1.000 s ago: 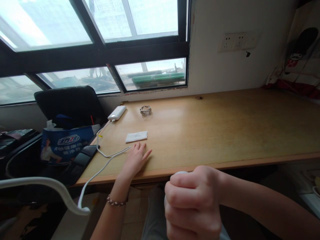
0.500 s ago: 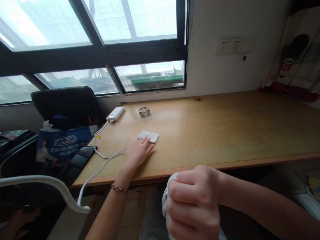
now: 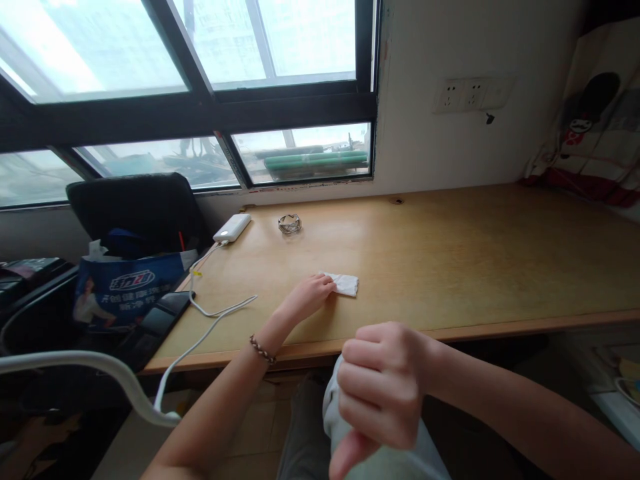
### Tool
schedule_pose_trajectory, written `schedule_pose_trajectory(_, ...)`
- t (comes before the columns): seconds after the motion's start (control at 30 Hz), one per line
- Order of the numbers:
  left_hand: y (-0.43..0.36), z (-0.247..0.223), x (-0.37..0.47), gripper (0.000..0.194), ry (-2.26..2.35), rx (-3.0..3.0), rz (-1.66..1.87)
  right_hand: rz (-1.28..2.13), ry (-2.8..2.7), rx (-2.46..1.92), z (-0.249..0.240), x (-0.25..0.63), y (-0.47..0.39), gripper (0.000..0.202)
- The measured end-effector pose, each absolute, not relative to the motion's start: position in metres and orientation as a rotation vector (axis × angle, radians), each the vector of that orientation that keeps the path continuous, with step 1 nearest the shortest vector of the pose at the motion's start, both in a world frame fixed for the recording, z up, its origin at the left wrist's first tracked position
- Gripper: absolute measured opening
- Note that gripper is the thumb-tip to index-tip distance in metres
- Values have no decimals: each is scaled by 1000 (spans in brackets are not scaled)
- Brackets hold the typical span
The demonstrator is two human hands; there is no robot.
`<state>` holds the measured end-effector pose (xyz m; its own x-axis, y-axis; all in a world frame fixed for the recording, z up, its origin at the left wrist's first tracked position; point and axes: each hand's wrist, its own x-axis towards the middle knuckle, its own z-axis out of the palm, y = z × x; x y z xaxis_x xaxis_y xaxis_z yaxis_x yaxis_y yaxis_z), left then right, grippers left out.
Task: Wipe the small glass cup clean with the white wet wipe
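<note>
A folded white tissue (image 3: 346, 285) lies flat on the wooden table. My left hand (image 3: 313, 293), with a braided bracelet at its wrist, has its fingers together and pressed on the left end of the tissue, covering that end. Nearer the camera, my right hand (image 3: 383, 387) is closed in a fist above my light-coloured trouser leg (image 3: 335, 393), its thumb pointing down and nothing visible in it. Beyond the tissue, a silvery metal ring-shaped object (image 3: 290, 225) rests on the table.
A white power bank (image 3: 233, 228) with a white cable (image 3: 215, 313) sits at the table's left edge. Left of the table are a black chair (image 3: 137, 207) and a blue bag (image 3: 127, 287). A thick white curved tube (image 3: 90, 360) crosses the lower left. Wall sockets (image 3: 463, 95) are behind.
My left hand and the tissue have moved right along the table, and its fingers have drawn together. My right fist has turned a little, and its thumb now shows.
</note>
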<state>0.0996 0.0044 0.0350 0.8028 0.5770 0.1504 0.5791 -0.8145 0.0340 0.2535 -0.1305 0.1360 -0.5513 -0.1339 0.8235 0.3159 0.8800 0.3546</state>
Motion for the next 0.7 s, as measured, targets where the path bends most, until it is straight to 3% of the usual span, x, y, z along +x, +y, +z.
schedule_pose_trajectory(0.2, 19, 26, 121, 18, -860, -3019, -380, -555, -2299, -600, 83, 290, -68, 31)
schedule_pose_trajectory(0.4, 44, 14, 136, 21, -974, -3059, -769, -16, -2214, -1143, 28, 314, 0, 20)
schedule_pose_trajectory(0.7, 102, 6, 153, 30, -1658, -2895, -1924, 670, -1277, -1305, -2, 331, 64, 22)
